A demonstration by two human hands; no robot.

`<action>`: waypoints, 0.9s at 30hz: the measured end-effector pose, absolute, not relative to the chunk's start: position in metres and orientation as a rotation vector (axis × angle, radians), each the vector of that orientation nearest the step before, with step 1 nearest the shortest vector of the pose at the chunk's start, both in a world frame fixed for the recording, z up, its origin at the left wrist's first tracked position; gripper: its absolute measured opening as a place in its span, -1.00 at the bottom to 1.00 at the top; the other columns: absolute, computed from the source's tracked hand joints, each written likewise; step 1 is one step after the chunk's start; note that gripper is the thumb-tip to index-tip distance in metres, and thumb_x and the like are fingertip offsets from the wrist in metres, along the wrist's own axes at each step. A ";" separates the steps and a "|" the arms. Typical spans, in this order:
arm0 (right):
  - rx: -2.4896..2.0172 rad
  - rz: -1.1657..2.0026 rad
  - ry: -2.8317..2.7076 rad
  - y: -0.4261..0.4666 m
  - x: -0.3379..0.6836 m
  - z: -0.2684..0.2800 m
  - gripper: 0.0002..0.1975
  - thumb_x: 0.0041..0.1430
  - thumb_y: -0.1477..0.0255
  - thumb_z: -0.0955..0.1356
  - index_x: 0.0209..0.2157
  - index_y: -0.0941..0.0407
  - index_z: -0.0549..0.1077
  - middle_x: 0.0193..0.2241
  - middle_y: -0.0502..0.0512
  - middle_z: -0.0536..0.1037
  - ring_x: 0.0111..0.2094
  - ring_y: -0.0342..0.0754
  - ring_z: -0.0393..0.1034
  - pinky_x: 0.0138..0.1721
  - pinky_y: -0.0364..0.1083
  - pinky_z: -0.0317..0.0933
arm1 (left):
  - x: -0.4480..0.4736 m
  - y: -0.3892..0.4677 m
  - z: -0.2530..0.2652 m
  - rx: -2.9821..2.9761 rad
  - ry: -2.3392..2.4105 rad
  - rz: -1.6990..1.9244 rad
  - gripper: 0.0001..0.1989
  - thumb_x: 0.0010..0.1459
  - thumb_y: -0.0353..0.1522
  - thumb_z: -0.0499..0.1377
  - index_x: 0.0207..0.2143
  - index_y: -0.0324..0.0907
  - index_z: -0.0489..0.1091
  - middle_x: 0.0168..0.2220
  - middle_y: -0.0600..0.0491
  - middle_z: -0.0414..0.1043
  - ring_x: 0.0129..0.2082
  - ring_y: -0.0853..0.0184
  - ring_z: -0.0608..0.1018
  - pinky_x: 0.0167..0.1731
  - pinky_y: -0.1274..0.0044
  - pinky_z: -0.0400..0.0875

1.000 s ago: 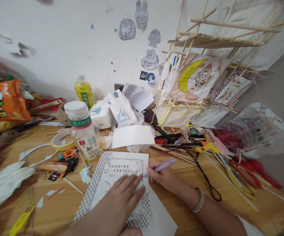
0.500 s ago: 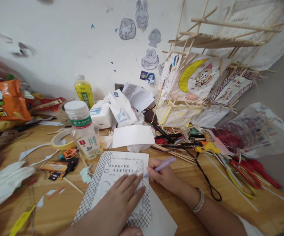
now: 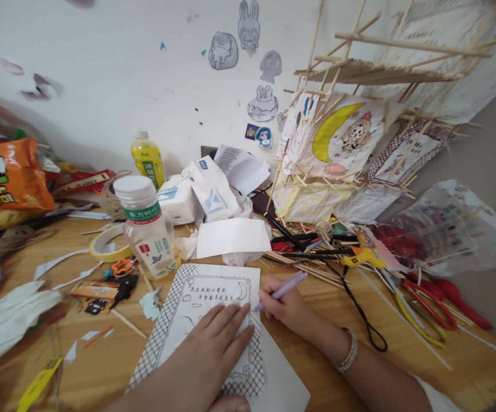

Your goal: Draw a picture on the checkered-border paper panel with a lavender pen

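Note:
My left hand [image 3: 219,343] lies flat with fingers stretched out, pressing on a sheet of paper [image 3: 213,278]. The sheet carries black line drawings: a crisscross border, a moon, clouds and two lines of Chinese characters. In my right hand [image 3: 280,303] is a light purple pen [image 3: 288,284], pinched between the fingers. The pen's tip is at the sheet's right border, just right of my left fingertips. A second white sheet [image 3: 284,372] lies partly under the drawn one. My left palm and forearm hide the lower part of the drawing.
Behind the paper stand a clear plastic bottle [image 3: 145,229], a yellow drink bottle [image 3: 147,157] and tissue packs [image 3: 211,189]. A wooden stick frame with drawn panels [image 3: 337,134] rises at right. Scissors [image 3: 430,303], a yellow glue gun [image 3: 361,257], tape [image 3: 106,243] and scraps surround the sheet.
My right hand and the pen have shifted very slightly right along the sheet's right border. My left hand stays in place.

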State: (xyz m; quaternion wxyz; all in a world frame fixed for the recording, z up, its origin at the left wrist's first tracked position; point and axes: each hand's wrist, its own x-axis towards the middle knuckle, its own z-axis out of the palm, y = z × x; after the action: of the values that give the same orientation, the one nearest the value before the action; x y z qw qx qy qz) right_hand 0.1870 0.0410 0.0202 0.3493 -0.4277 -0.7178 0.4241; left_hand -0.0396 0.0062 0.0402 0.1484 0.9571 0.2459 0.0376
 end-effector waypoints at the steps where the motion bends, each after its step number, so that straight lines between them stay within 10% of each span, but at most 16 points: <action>1: -1.107 1.094 -1.864 0.041 0.187 0.020 -0.73 0.22 0.43 0.24 -0.57 0.09 0.20 -0.60 -0.09 0.25 -0.53 -0.15 0.15 -0.47 -0.16 0.05 | -0.040 0.006 0.040 2.753 0.705 0.107 -0.22 0.25 0.10 -0.08 0.28 -0.30 0.09 0.30 -0.34 -0.10 0.27 -0.16 0.04 0.14 -0.02 0.07; 27: -1.130 1.154 -1.781 0.042 0.185 0.022 -0.76 0.11 0.47 0.23 -0.60 0.07 0.14 -0.64 -0.12 0.20 -0.61 -0.19 0.09 -0.58 -0.20 0.00 | -0.039 0.004 0.044 2.748 0.704 0.115 -0.24 0.26 0.08 -0.08 0.26 -0.32 0.13 0.28 -0.37 -0.06 0.26 -0.19 0.09 0.10 -0.05 0.10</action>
State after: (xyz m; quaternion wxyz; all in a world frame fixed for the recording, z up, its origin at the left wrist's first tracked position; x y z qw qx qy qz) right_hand 0.1850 0.0415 0.0222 0.3604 -0.4384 -0.6910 0.4478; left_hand -0.0390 0.0039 0.0436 0.1505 0.9569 0.2453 0.0399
